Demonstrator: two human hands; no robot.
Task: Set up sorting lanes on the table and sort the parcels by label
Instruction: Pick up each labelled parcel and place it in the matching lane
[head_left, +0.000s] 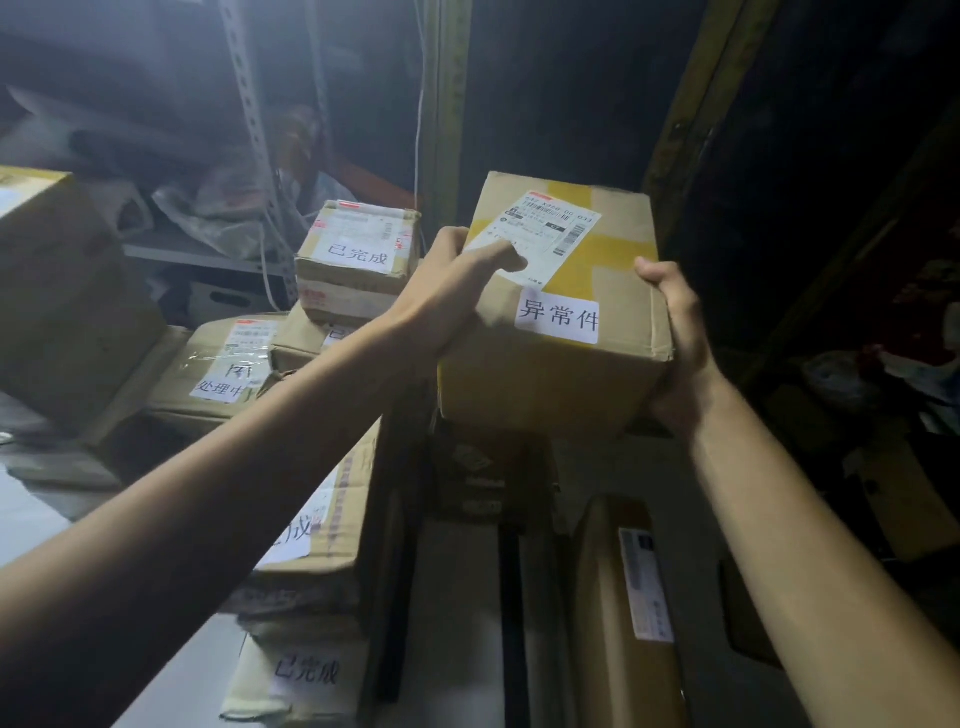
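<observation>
Aloft, the parcel (561, 322) marked 异常件 was gripped from both sides. The left hand (457, 296) was wrapped over its left top edge, thumb laid across the shipping label (550, 228). The right hand (680, 332) was clamped on its right edge, arm extended. Stacked boxes (358, 260) were seen just left of the parcel, with dark open room to its right.
</observation>
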